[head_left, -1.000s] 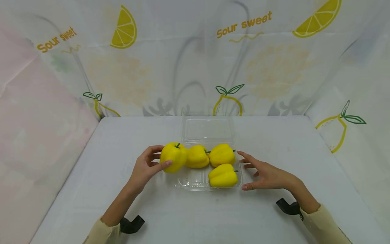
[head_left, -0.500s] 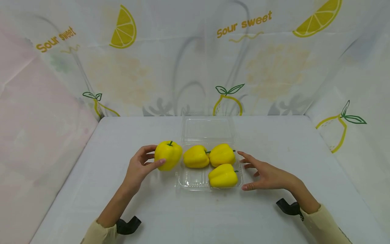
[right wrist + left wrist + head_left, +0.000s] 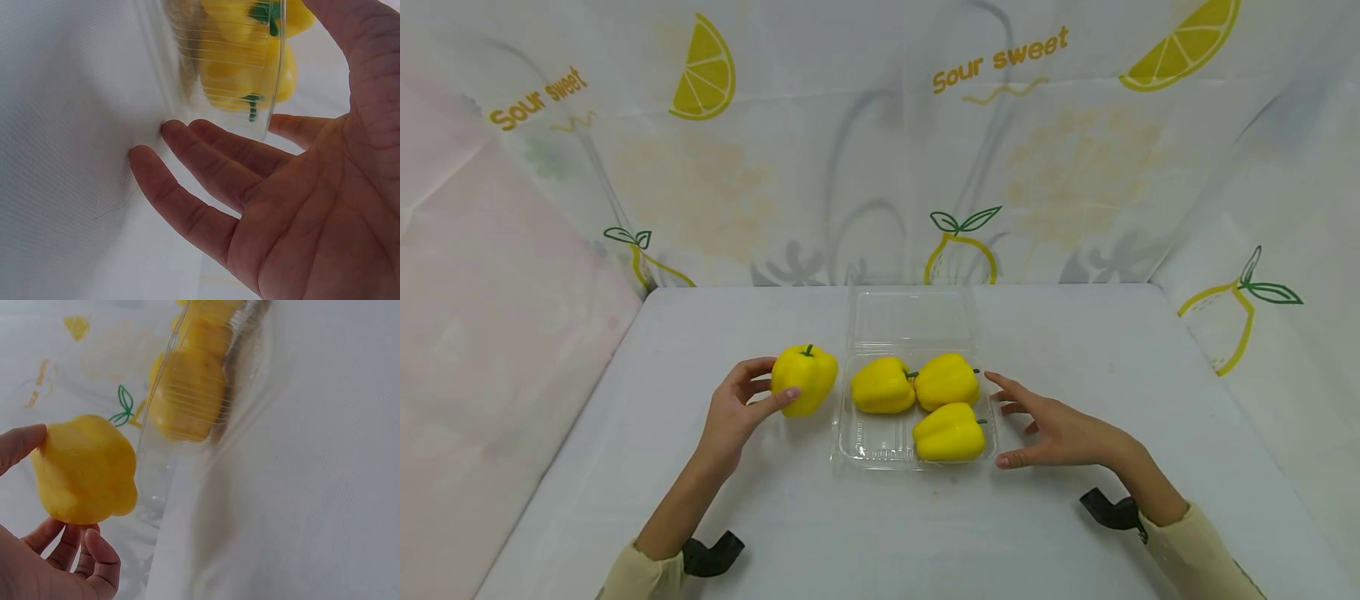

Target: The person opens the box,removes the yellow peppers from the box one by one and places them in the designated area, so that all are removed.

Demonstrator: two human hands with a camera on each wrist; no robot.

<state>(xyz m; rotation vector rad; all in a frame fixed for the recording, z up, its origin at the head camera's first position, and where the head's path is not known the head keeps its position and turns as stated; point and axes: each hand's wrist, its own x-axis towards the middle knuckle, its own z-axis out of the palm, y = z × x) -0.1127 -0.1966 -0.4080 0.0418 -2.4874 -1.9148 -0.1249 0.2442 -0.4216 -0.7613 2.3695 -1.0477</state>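
Note:
My left hand [image 3: 735, 414] grips a yellow bell pepper [image 3: 807, 377] with a green stem, just left of a clear plastic clamshell box [image 3: 880, 451]. In the left wrist view the thumb and fingers pinch that bell pepper [image 3: 87, 469] from opposite sides. Three more yellow peppers lie in the box: one at back left [image 3: 882, 386], one at back right [image 3: 947, 382], one at front right [image 3: 949, 432]. My right hand [image 3: 1060, 432] rests beside the box's right side, fingers spread and holding nothing. Its fingertips [image 3: 142, 155] touch the white tabletop in the right wrist view.
The box's lid [image 3: 913, 318] stands open toward the back of the white table [image 3: 1045, 533]. A printed lemon cloth [image 3: 805, 150] hangs behind the table and along both sides. A black wrist mount [image 3: 713, 554] sits on each forearm.
My left hand has carried the held bell pepper leftward, from over the box's left edge to beside it. The right hand and the other peppers stay where they were.

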